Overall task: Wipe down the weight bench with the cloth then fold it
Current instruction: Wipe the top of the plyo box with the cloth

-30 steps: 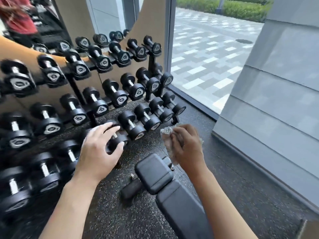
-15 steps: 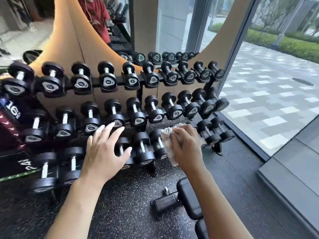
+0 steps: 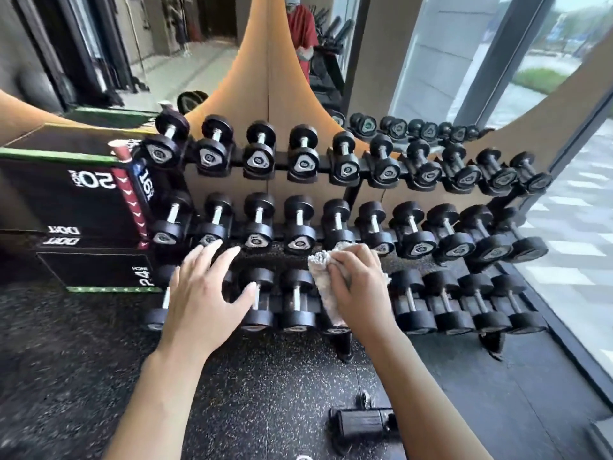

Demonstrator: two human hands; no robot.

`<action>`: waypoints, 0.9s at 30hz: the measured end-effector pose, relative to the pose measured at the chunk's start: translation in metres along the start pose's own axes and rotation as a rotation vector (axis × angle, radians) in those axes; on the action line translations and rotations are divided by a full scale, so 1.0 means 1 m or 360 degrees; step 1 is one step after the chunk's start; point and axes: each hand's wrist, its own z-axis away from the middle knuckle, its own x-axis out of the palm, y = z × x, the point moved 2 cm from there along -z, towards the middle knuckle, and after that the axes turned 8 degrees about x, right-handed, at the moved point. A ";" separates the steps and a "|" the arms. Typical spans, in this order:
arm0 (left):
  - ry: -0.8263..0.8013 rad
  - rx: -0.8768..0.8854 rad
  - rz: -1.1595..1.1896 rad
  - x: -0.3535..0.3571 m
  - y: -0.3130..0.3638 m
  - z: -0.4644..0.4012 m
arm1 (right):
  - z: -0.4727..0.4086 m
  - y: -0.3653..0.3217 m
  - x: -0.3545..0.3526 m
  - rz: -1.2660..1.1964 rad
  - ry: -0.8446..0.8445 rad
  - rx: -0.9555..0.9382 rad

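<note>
Gripping the right hand point(image 3: 360, 287), pale cloth point(image 3: 323, 280) (crumpled).

Both my bare forearms reach forward, side by side. My left hand point(image 3: 205, 293) hangs in the air palm down, fingers straight and spread, thumb out to the right, gripping nothing. My right hand point(image 3: 360, 283) is curled tight, fingers bunched around the cloth point(image 3: 326, 287), knuckles up.

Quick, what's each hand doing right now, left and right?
Left hand: open, fingers spread, holding nothing.
Right hand: gripping the cloth.
</note>
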 end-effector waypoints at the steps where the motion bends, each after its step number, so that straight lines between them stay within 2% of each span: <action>1: 0.0009 -0.0035 -0.0021 -0.001 -0.008 -0.002 | -0.006 -0.002 0.009 -0.0025 -0.0020 -0.0018; 8: 0.0002 -0.0214 -0.0161 0.010 -0.042 -0.031 | -0.062 0.002 0.065 -0.0187 -0.0112 -0.0121; 16: 0.0111 -0.0303 -0.0287 0.002 -0.051 -0.080 | -0.136 0.009 0.112 -0.0374 -0.0203 -0.0213; 27: 0.0263 -0.0597 -0.0421 -0.043 -0.112 -0.062 | -0.165 -0.064 0.202 -0.0579 -0.0471 -0.0430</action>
